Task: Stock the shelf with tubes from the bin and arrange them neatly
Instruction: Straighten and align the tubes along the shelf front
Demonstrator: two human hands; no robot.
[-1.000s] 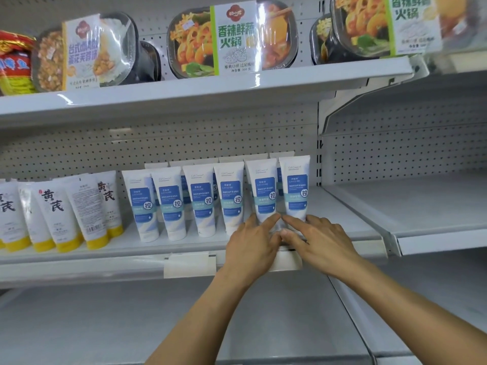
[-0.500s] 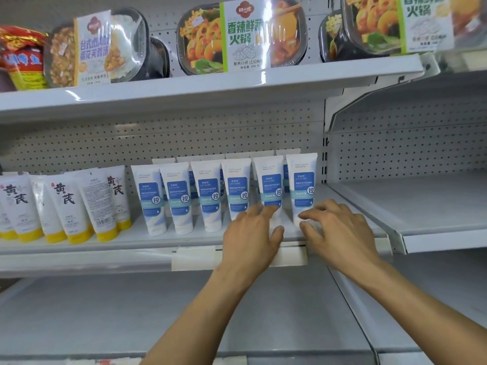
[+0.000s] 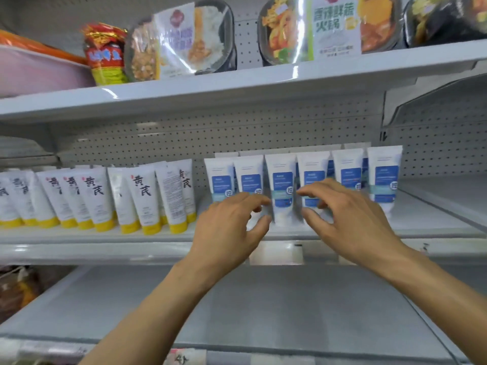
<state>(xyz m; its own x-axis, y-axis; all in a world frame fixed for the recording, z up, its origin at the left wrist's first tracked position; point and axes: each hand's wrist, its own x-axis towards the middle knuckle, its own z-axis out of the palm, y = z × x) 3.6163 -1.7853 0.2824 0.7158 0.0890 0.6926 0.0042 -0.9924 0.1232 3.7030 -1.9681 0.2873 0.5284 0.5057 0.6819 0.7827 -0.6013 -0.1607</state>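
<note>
A row of several white tubes with blue labels (image 3: 282, 180) stands upright on the middle shelf (image 3: 427, 223), with more of the same behind it. My left hand (image 3: 232, 233) is in front of the second tube from the left, fingers loosely curled. My right hand (image 3: 350, 222) is in front of the fourth and fifth tubes, fingers also loosely curled. The third tube stands in the gap between the two thumbs. Neither hand plainly grips a tube; the picture is blurred. No bin is in view.
White tubes with yellow caps (image 3: 142, 196) crowd the left part of the same shelf, some leaning. Boxed meals (image 3: 311, 30) and a red snack bag (image 3: 105, 54) sit on the shelf above. A bare grey shelf (image 3: 290, 306) lies below, another bay at the right (image 3: 453, 191).
Both hands have slid left along the blue row, from the two rightmost tubes to those around the middle, and lifted a little. The view has swung left and moved closer.
</note>
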